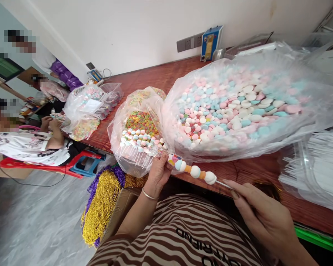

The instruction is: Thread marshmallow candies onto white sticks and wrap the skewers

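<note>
A skewer of candy [195,171] with white, orange and blue pieces on a white stick hangs between my hands at the table's front edge. My right hand [262,210] pinches the bare stick at its right end. At the other end my left hand [159,171] has its fingers closed by a small clear wrapper with coloured patterns [174,159]. Just behind my left hand, an open plastic bag [122,157] holds several finished candy sticks [141,138] and small orange, green and yellow rings [141,122].
A large clear bag of pastel candies [238,107] fills the table's right half. White sticks [316,162] lie at the far right. Gold beads [101,207] hang over a cardboard box below left. People sit working further left, near a red stool [39,166].
</note>
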Action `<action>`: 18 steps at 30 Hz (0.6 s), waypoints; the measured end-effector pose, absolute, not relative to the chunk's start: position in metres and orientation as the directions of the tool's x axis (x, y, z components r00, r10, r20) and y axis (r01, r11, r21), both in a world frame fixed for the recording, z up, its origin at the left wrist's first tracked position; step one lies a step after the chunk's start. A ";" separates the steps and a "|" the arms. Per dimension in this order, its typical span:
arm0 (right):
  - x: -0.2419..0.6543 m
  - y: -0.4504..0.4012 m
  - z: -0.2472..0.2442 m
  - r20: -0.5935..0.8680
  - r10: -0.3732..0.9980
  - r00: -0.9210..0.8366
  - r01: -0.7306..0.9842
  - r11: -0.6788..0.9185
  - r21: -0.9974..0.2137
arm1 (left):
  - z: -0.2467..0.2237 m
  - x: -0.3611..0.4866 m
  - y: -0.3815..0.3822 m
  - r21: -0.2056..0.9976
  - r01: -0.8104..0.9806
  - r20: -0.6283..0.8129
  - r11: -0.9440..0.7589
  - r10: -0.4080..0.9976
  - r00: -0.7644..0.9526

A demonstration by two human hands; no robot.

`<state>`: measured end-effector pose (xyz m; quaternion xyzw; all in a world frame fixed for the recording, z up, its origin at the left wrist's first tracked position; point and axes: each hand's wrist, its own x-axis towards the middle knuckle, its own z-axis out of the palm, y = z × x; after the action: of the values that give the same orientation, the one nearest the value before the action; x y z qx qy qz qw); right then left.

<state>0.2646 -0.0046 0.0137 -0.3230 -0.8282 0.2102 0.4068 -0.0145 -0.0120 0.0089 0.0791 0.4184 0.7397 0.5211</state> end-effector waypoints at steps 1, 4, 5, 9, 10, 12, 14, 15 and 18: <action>0.265 -0.004 0.014 0.507 0.736 -0.448 0.359 0.668 -0.652 | 0.009 -0.015 -0.012 0.698 -0.709 -0.319 -0.096 0.845 -0.429; 0.265 -0.004 0.013 0.448 0.778 -0.441 0.329 0.604 -0.726 | 0.009 -0.014 -0.011 0.692 -0.718 -0.319 -0.074 0.861 -0.396; 0.264 -0.004 0.013 0.439 0.778 -0.450 0.315 0.597 -0.738 | 0.009 -0.013 -0.011 0.694 -0.716 -0.312 -0.083 0.860 -0.403; 0.258 -0.005 0.015 0.440 0.774 -0.456 0.303 0.599 -0.741 | 0.008 -0.009 -0.006 0.703 -0.700 -0.268 -0.126 0.865 -0.425; 0.256 -0.005 0.015 0.453 0.774 -0.443 0.318 0.607 -0.728 | 0.008 -0.008 -0.005 0.702 -0.701 -0.264 -0.127 0.867 -0.422; 0.254 -0.006 0.014 0.481 0.772 -0.416 0.365 0.626 -0.689 | 0.008 -0.007 -0.004 0.695 -0.708 -0.270 -0.124 0.868 -0.417; 0.254 -0.006 0.012 0.499 0.773 -0.393 0.412 0.633 -0.655 | 0.009 -0.005 -0.002 0.683 -0.720 -0.287 -0.123 0.861 -0.420; 0.255 -0.006 0.011 0.499 0.777 -0.382 0.431 0.628 -0.648 | 0.011 -0.005 -0.002 0.673 -0.730 -0.302 -0.121 0.855 -0.420; 0.257 -0.007 0.008 0.480 0.810 -0.338 0.454 0.587 -0.670 | 0.017 -0.002 0.001 0.634 -0.765 -0.359 -0.110 0.835 -0.417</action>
<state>0.2568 -0.0070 0.0076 -0.4003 -0.7892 0.2151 0.4132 -0.0015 0.0008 0.0169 0.0443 0.3944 0.7436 0.5381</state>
